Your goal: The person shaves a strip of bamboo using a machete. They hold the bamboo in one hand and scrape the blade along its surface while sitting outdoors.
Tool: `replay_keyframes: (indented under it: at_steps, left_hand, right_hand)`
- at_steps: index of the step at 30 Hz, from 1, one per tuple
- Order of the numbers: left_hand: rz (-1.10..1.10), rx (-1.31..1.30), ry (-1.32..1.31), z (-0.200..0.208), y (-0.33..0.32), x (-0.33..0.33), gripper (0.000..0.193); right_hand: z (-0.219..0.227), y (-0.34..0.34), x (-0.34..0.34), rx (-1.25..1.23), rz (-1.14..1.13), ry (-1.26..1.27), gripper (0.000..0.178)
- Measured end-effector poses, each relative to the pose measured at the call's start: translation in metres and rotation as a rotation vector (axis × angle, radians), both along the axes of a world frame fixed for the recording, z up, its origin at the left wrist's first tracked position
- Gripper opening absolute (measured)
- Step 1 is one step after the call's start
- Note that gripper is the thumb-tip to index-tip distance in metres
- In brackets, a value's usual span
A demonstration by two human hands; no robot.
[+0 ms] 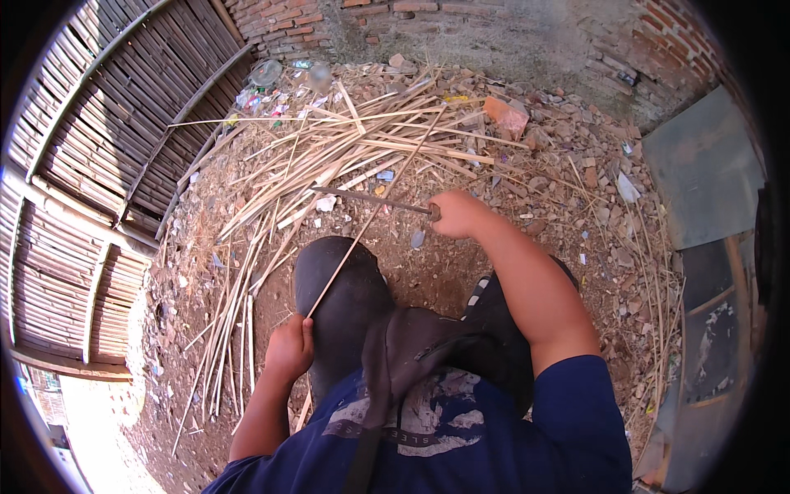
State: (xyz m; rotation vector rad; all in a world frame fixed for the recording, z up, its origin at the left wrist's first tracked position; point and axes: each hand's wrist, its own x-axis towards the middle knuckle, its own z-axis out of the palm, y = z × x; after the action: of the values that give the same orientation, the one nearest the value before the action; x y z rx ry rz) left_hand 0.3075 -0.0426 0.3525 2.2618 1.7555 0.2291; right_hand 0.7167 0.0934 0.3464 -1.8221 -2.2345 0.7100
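My left hand [290,347] is closed around the near end of a long, thin bamboo strip [344,262], beside my left knee. The strip slants up and away to the right, passing over the knee and above a pile of split bamboo strips [329,170]. In my right hand [461,216], closed round its handle, is a knife [354,195] with a long, narrow, dark blade pointing left. Its blade crosses the strip near the strip's middle; whether the two touch I cannot tell.
More bamboo strips [220,362] lie along my left side, and others [658,329] at the right. Rubble and litter cover the ground, with a broken brick [506,117] ahead. A brick wall [477,33], a bamboo-slat wall [123,99] and grey panels [704,169] surround the spot.
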Motion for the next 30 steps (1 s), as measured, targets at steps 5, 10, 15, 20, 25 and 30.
replay_keyframes:
  at_steps: [5,10,15,20,25,30]
  left_hand:
    - [0.062,-0.087,0.007,0.006,-0.008,-0.002,0.033]
    - [0.041,-0.095,0.049,0.016,0.005,0.005,0.035]
    - [0.065,-0.084,0.055,0.015,-0.010,-0.002,0.035]
    - [0.028,-0.052,0.035,-0.006,0.004,0.003,0.034]
    - [0.010,-0.025,0.063,0.006,-0.002,-0.005,0.033]
    - [0.058,-0.026,0.088,0.005,-0.006,-0.001,0.032]
  right_hand:
    - [0.030,-0.025,-0.043,0.047,0.196,-0.157,0.028]
    - [-0.007,0.010,0.036,-0.021,-0.254,0.055,0.028]
    - [0.021,-0.015,-0.024,0.023,-0.008,-0.054,0.029]
    - [-0.011,-0.003,0.010,-0.157,-0.032,-0.016,0.032]
    - [0.006,-0.008,-0.006,-0.014,-0.140,0.028,0.024]
    - [0.022,-0.021,-0.023,0.021,0.068,-0.118,0.026]
